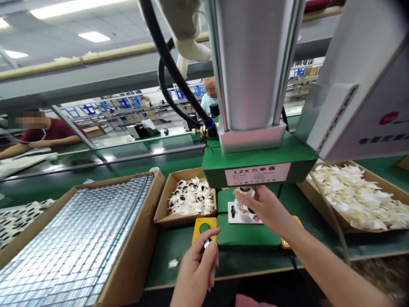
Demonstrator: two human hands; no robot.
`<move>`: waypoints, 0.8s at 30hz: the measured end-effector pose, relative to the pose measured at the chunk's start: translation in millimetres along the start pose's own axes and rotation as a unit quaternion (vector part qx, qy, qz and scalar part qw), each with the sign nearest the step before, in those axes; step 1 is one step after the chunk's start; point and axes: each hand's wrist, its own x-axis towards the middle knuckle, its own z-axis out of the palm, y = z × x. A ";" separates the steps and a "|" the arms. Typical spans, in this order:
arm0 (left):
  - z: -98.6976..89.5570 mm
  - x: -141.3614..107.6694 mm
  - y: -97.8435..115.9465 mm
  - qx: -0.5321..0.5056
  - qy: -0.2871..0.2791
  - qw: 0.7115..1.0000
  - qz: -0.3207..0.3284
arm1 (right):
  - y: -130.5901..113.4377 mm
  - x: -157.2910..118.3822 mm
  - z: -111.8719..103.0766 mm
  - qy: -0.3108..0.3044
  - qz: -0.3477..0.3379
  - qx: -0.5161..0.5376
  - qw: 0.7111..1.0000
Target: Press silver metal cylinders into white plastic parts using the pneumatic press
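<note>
I'm looking into a factory workshop: a press (252,140) stands on the green bench (179,273), cardboard boxes (136,260) of matching small parts (76,238) stand toward its left and right edges, two people (59,133) show beyond its far edge, and ceiling lights (94,36) shine over long racks (128,111).

The left hand (198,261) shows over the worktop's (169,245) front edge, thumb near the bent index finger. The right forearm (322,256) slants across that edge; the right hand (262,207) reaches farther in, fingers curled.
</note>
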 end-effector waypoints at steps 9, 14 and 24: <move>-1.4 -3.2 -26.4 -0.094 -0.014 0.993 -0.076 | 1.6 30.4 45.4 -0.106 -0.026 -0.013 0.994; -1.3 -7.2 -16.5 -0.166 0.026 0.983 -0.070 | -15.3 66.5 69.8 -0.064 -0.058 -0.034 0.996; 5.4 7.3 -6.0 -0.220 0.028 0.973 -0.067 | 10.0 -41.5 1.6 -0.084 -0.162 -0.174 0.968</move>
